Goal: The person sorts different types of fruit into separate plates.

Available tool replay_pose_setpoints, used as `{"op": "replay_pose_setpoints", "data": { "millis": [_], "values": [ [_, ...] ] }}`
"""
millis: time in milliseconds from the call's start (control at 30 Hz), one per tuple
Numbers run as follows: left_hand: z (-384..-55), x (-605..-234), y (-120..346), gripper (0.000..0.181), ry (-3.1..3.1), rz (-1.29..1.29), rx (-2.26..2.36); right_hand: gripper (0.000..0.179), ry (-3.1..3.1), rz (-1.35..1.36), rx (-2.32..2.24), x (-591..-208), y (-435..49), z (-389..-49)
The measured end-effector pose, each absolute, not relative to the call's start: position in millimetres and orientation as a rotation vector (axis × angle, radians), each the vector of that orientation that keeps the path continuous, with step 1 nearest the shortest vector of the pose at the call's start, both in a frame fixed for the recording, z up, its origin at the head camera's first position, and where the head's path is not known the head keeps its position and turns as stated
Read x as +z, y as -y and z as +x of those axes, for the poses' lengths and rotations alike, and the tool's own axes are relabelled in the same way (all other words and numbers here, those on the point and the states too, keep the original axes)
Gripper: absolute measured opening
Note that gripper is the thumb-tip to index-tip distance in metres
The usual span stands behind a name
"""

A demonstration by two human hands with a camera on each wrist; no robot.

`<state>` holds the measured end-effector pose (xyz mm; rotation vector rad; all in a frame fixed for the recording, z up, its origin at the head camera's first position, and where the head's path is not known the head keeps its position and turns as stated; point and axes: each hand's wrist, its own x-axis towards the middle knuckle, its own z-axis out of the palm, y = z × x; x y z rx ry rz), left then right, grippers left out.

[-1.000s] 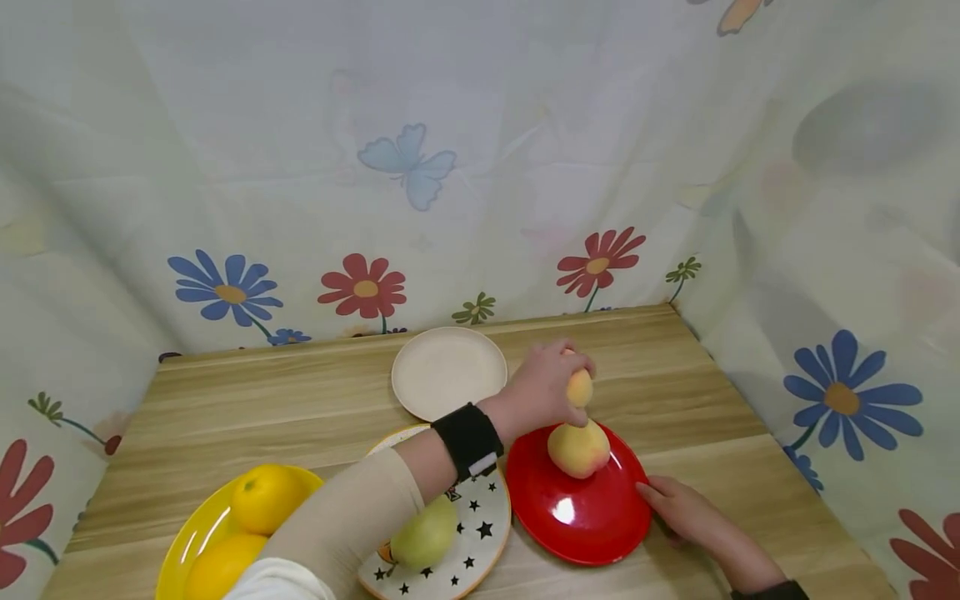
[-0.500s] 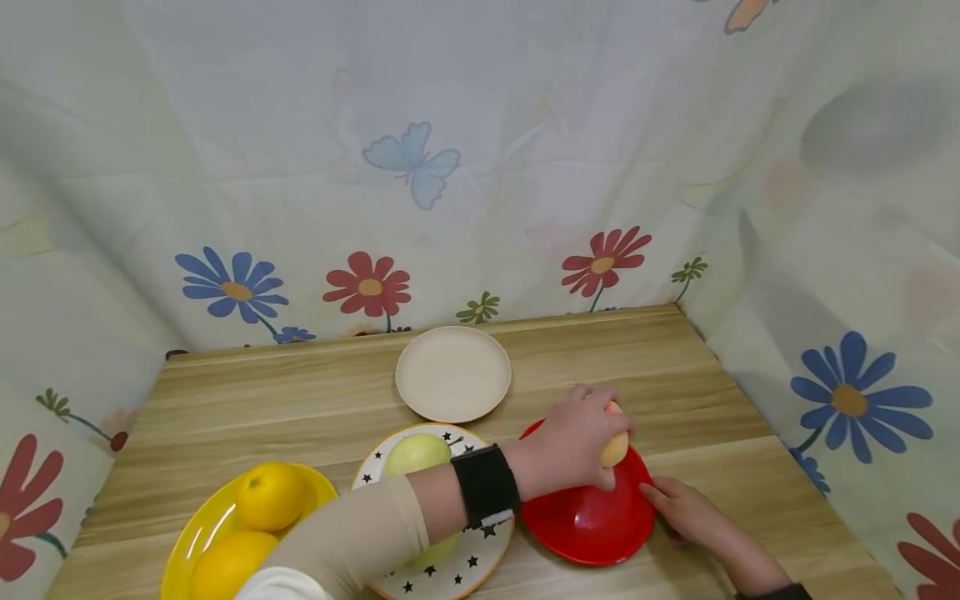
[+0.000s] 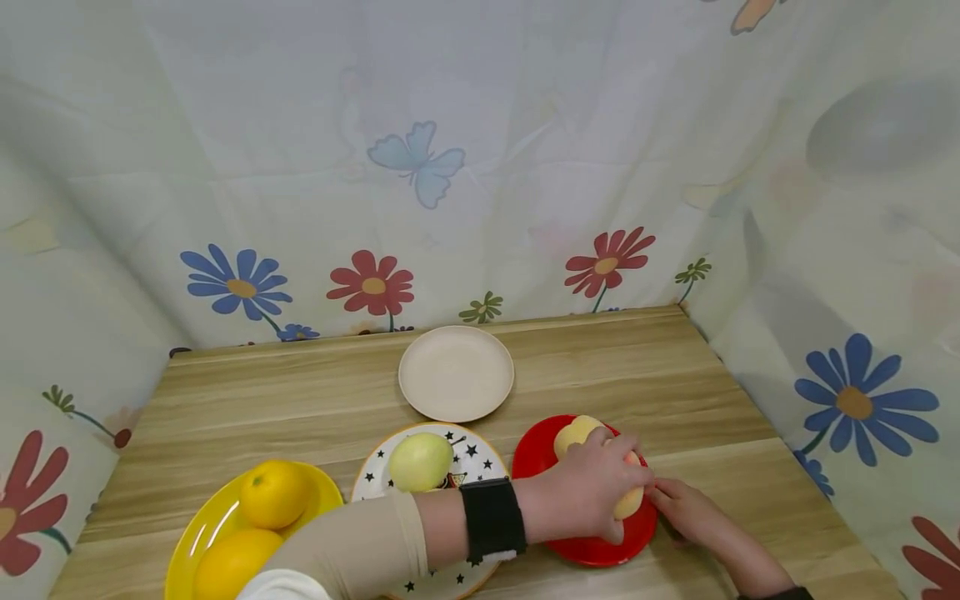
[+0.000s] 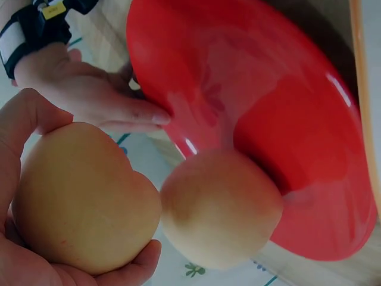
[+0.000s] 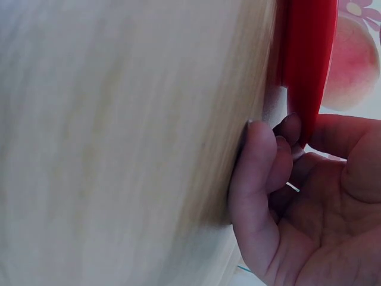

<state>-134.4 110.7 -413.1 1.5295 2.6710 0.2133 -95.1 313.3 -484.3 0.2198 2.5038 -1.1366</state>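
My left hand grips a yellowish peach low over the right side of the red plate. Fingers and thumb curl round the fruit, hiding much of it in the head view. Farther back on that plate lies another peach, its blushed side showing as a second peach in the left wrist view. At the plate's right edge, my right hand pinches the rim, thumb on top and fingers beneath, as the right wrist view of the red plate shows.
Left of the red plate, a star-patterned plate carries a pale green pear, with my left forearm crossing over it. A yellow plate with yellow fruits stands at front left. Behind is a beige plate; floral cloth surrounds the table.
My left hand has carried its peach rightward and down, from above the other peach to the red plate's right side. The right hand keeps its hold on the rim.
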Motion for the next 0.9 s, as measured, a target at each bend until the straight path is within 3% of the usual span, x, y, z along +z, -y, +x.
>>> {"op": "replay_pose_setpoints", "data": {
  "millis": [167, 500, 900],
  "values": [
    [-127.2, -421.6, -111.9, 0.049, -2.625, 1.568, 0.107, 0.035, -2.470, 0.272, -1.106, -484.1, -313.3, -96.1],
    [-130.0, -436.1, -113.1, 0.066, -2.522, 1.568, -0.050, 0.031, -2.484, 0.308, -1.069, -483.7, -309.9, -95.2],
    [-131.1, -456.2, -109.0, 0.062, -2.529, 1.608, -0.143, 0.030, -2.469, 0.340, -1.053, -482.1, -307.9, -96.7]
  ]
}}
